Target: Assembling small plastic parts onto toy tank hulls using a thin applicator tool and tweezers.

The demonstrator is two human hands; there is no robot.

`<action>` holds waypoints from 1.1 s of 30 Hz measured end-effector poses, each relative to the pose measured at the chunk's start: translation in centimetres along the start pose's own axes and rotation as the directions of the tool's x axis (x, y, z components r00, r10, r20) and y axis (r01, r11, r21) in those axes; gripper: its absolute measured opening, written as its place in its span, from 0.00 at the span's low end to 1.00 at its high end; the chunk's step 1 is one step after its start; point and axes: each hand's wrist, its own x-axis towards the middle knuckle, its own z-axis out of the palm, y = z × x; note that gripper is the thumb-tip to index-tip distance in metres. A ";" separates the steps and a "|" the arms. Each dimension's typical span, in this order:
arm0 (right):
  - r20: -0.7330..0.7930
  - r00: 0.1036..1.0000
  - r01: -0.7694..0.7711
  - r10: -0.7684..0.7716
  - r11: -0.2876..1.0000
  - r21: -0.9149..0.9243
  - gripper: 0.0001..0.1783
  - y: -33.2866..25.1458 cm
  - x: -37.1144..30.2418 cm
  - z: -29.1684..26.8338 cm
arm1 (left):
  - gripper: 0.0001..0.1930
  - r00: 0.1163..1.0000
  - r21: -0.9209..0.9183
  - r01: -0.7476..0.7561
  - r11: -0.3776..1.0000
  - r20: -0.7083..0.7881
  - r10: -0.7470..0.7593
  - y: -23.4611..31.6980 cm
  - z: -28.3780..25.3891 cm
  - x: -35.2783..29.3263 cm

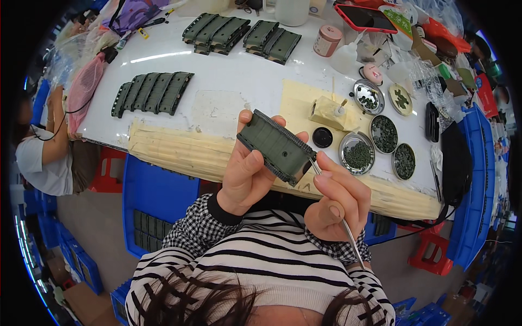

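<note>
My left hand (247,174) is closed round the edges of a dark green ribbed plastic part (274,146), tilted in front of my chest above the table's near edge. Toothed strips run along its long sides, and a small hole shows in its face. In my right hand (342,201) is a pair of metal tweezers (350,239), with a finger cover on one finger. The tweezer tips meet the part's right-hand corner; whether they pinch a tiny piece there, I cannot tell. Nearest that hand stands a round metal dish (357,153) of tiny dark green pieces.
Similar green parts stand in rows at the left (153,93) and far side (216,32). More small dishes (384,133), a black round lid (322,137) and a yellowish block (333,113) lie at the right. A blue bin (157,187) sits below the table. Another person (46,146) is at far left.
</note>
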 end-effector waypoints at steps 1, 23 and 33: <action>0.004 1.000 -0.016 0.016 1.000 0.001 0.14 -0.1 0.0 0.0 | 0.31 1.000 0.006 -0.001 1.000 -0.008 0.001 0.0 0.0 0.0; -0.083 0.983 -0.152 0.163 0.980 0.128 0.20 -0.3 0.5 0.1 | 0.29 0.877 -0.522 0.142 0.841 -0.328 -0.351 1.8 2.7 1.5; -0.221 0.923 -0.269 0.314 0.940 0.210 0.23 0.3 1.3 2.4 | 0.20 0.959 -0.042 0.000 0.999 -0.282 -0.012 -0.2 3.4 -0.2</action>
